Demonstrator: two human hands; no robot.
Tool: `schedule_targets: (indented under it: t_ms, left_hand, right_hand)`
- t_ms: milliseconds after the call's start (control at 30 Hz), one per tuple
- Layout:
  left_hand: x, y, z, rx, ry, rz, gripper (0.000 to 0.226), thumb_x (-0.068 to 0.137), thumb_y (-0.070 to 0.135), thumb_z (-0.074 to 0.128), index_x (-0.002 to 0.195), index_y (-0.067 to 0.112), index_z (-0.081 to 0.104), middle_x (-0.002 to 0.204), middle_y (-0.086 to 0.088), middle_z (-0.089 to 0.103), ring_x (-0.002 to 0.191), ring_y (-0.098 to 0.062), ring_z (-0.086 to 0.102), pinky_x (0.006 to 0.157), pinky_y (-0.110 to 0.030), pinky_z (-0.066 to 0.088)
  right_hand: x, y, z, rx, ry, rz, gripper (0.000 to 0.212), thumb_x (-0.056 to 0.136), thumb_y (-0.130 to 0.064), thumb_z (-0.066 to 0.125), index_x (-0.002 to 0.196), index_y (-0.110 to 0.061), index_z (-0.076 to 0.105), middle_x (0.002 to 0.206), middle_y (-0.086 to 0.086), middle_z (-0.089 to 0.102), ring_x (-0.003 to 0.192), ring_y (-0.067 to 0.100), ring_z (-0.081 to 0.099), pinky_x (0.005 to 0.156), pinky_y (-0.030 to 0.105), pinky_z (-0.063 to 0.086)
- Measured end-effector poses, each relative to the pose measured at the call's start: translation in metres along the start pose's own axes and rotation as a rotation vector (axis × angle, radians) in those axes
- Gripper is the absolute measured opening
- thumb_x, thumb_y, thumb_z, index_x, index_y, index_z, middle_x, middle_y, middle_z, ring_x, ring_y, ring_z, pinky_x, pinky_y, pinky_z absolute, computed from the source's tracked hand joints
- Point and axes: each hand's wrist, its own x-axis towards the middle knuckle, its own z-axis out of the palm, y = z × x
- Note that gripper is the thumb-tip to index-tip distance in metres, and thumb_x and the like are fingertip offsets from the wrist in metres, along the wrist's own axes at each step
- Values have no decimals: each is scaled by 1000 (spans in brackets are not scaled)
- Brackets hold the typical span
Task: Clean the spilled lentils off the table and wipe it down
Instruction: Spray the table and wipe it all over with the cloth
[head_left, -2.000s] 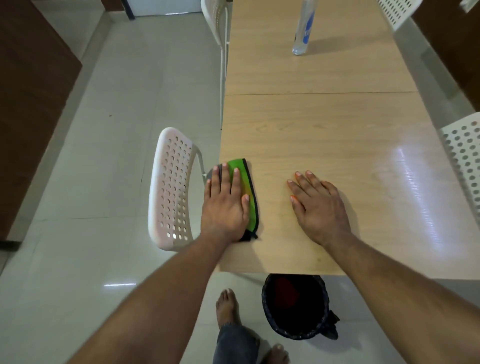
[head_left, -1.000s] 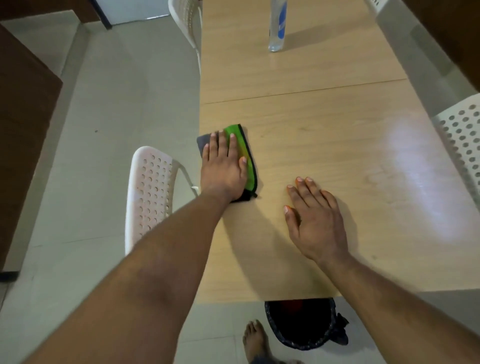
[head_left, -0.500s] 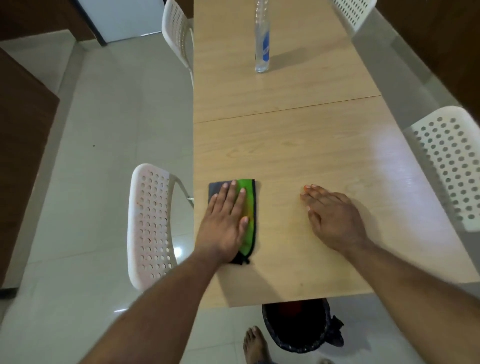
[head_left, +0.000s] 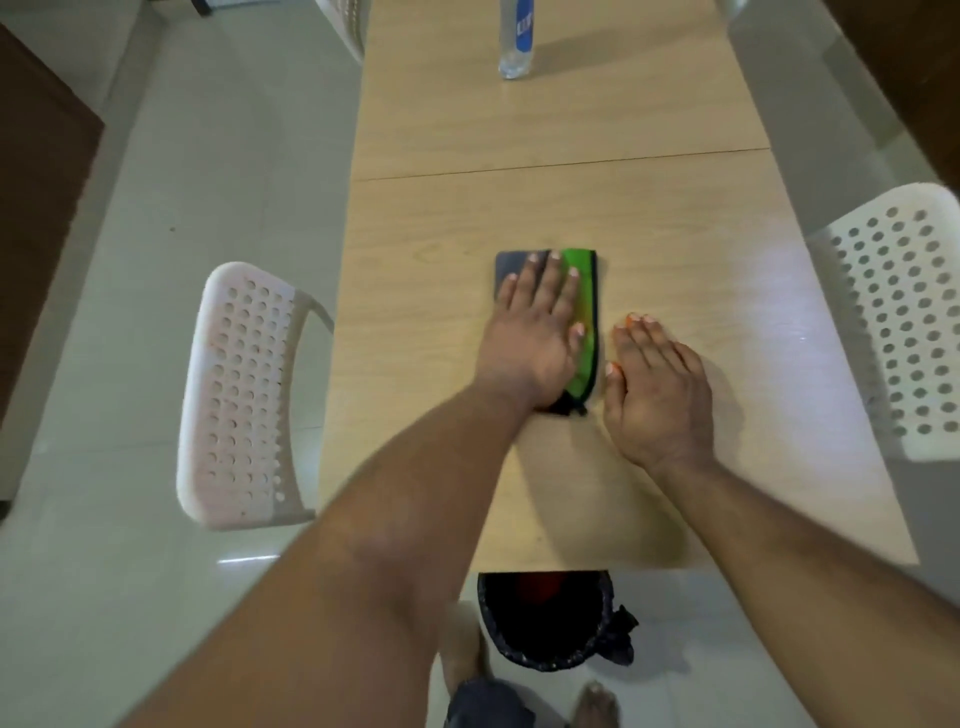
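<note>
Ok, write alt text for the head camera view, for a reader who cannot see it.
A person's left hand presses a green and grey cloth flat on a wooden table, the right hand resting flat beside it. White chairs stand on both sides, a bottle at the far end, a bin below.

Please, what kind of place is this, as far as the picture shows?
Probably a dining area in a home or a small canteen. A long wooden table stands on a glossy tiled floor, white perforated plastic chairs are set along its sides, and a lined bin sits at its near end.
</note>
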Motion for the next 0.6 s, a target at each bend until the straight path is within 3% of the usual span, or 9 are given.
schedule_targets:
  t_ms: [100, 167, 233, 300, 433, 500, 600]
  left_hand:
    - [-71, 7, 5, -6, -28, 138, 67, 109, 47, 23, 169, 18, 15, 177, -7, 1, 163, -26, -7, 131, -49, 9]
    - [-119, -11, 9, -21, -17, 141, 65, 111, 46, 25, 169, 20, 13, 177, -5, -2, 163, -23, -9, 131, -48, 9]
    - [-153, -39, 12, -50, 11, 0, 65, 111, 45, 26, 170, 20, 11, 177, -4, -2, 163, -22, -9, 131, -49, 10]
    - [-174, -57, 14, -61, 45, -251, 66, 110, 45, 24, 170, 20, 10, 177, -4, -3, 163, -21, -10, 132, -49, 8]
    - [-200, -32, 27, -73, 124, -649, 66, 110, 42, 20, 169, 13, 13, 177, -11, 2, 163, -27, -5, 131, -53, 11]
    - [-210, 0, 30, -93, 142, -751, 67, 110, 41, 20, 169, 11, 9, 176, -14, -2, 163, -29, -7, 131, -53, 8]
    - [-212, 49, 33, -117, 90, -751, 69, 109, 42, 18, 168, 11, -2, 175, -14, -14, 161, -30, -19, 131, -52, 2]
  right_hand:
    - [-2, 0, -6, 17, -23, 49, 56, 101, -31, 39, 145, -2, 58, 153, 19, 56, 147, 31, 47, 120, 46, 37]
    - [-1, -2, -8, 18, -52, 48, 57, 101, -30, 39, 146, -2, 58, 154, 18, 54, 149, 30, 45, 121, 46, 35]
    - [-1, -4, -9, -6, -80, 47, 57, 101, -32, 38, 147, -3, 57, 156, 17, 52, 150, 31, 42, 122, 46, 34]
    - [0, -5, -10, -22, -91, 36, 58, 101, -33, 36, 147, -3, 56, 156, 18, 51, 151, 32, 41, 122, 47, 32]
    - [-2, -4, -9, -45, -93, 32, 59, 102, -34, 34, 147, -3, 55, 157, 21, 50, 151, 34, 40, 123, 48, 31]
    - [-4, -5, -11, -47, -88, 20, 59, 101, -34, 33, 147, -3, 54, 157, 21, 50, 151, 35, 40, 123, 49, 31]
    - [-3, -6, -11, -48, -82, 18, 59, 101, -34, 34, 146, -2, 54, 156, 22, 50, 151, 36, 40, 123, 50, 32]
